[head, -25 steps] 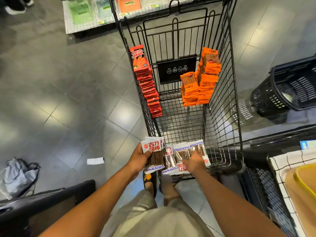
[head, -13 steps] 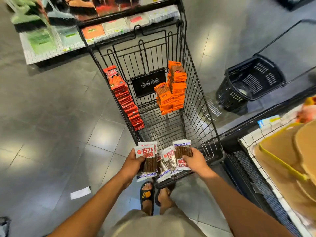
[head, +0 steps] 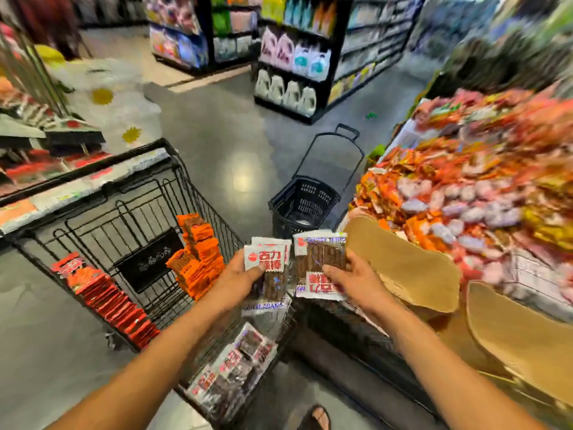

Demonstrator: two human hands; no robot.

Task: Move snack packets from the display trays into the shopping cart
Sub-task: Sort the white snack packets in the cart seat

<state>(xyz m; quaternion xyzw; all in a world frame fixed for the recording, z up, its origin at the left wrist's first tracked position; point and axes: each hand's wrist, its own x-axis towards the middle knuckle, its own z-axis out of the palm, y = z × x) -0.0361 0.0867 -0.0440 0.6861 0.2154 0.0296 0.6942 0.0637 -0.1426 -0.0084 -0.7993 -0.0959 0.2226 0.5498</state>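
My left hand (head: 235, 280) grips a small stack of white snack packets (head: 268, 268) with red lettering, held above the near right corner of the black wire shopping cart (head: 133, 212). My right hand (head: 353, 280) holds another white packet (head: 321, 265) just to the right, over the gap between cart and display. Inside the cart lie a row of red packets (head: 105, 299) along the left wall, a stack of orange packets (head: 198, 259) at the right wall, and white packets (head: 235, 377) at the near end. Empty tan display trays (head: 403, 265) sit at the right.
A heap of mixed snack packets (head: 465, 187) fills the display table on the right, blurred. A black wheeled basket (head: 305, 203) stands on the floor beyond the cart. A low shelf (head: 62, 181) runs along the left, and tall shelves (head: 294, 57) stand at the back.
The view has swung up and to the right, toward the display. Both hands have lifted with their packets and separated, and a bunch of white packets now lies in the cart's near end.
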